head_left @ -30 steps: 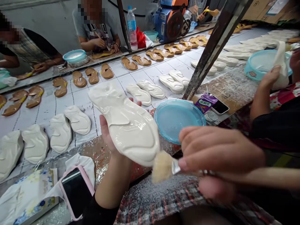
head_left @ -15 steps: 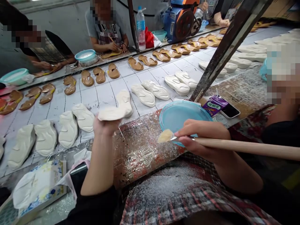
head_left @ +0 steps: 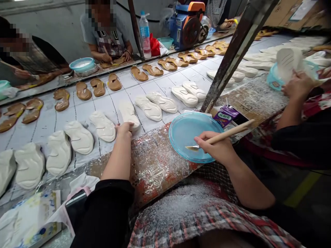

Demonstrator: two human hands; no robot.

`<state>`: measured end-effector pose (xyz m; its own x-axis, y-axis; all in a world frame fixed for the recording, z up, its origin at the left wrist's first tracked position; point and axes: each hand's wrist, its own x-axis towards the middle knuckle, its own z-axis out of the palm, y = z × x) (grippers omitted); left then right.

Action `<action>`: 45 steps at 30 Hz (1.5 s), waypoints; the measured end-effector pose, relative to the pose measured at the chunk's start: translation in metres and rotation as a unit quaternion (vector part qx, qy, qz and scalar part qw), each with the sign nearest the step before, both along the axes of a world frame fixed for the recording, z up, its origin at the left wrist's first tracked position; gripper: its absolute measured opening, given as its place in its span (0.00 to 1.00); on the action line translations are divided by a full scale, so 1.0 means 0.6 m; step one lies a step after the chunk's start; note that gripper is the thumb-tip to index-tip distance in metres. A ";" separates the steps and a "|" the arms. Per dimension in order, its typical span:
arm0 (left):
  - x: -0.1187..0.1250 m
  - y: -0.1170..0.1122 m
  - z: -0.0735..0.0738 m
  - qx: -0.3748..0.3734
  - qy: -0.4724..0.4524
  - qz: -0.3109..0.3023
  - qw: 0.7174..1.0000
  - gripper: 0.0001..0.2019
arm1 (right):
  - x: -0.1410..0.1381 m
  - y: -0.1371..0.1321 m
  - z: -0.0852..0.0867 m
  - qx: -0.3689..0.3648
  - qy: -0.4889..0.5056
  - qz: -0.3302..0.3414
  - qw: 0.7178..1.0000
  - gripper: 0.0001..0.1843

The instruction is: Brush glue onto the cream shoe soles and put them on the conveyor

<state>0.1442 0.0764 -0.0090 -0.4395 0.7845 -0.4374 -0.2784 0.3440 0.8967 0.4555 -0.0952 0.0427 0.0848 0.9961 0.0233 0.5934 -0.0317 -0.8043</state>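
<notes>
Your left hand (head_left: 124, 130) sits with curled fingers on the near end of a white-coated insole (head_left: 128, 113), which lies flat at 12 o'clock from that hand, its far end tilted toward 11 o'clock. Its glossy surface has moulded ridges. Your right hand (head_left: 214, 146) pinches a wooden-handled brush (head_left: 229, 131) between thumb and fingers, with the handle rising toward 2 o'clock and the pale bristles pointing to 9 o'clock. The bristles reach over the lower left of a turquoise plastic plate (head_left: 204, 127), though you cannot tell whether they touch it. This round, shallow plate lies at 3 o'clock from your left hand, well apart from the insole.
</notes>
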 end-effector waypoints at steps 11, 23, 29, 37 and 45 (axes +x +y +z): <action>0.058 -0.203 0.100 0.284 -0.300 -0.172 0.894 0.33 | 0.001 0.005 -0.001 -0.058 -0.008 0.031 0.998 0.26; 0.143 -0.294 0.124 0.232 -0.284 -0.290 0.884 0.43 | -0.058 -0.042 0.169 0.348 0.054 0.315 0.881 0.04; 0.156 -0.325 0.136 0.288 -0.214 -0.137 0.923 0.27 | -0.087 -0.035 0.179 0.404 0.012 0.271 0.874 0.02; 0.142 -0.328 0.165 0.234 -0.356 -0.316 0.848 0.45 | -0.066 -0.062 0.166 0.372 -0.061 0.343 0.860 0.02; 0.135 -0.319 0.185 0.252 -0.348 -0.263 0.864 0.43 | -0.048 -0.082 0.170 0.340 -0.046 0.362 0.867 0.04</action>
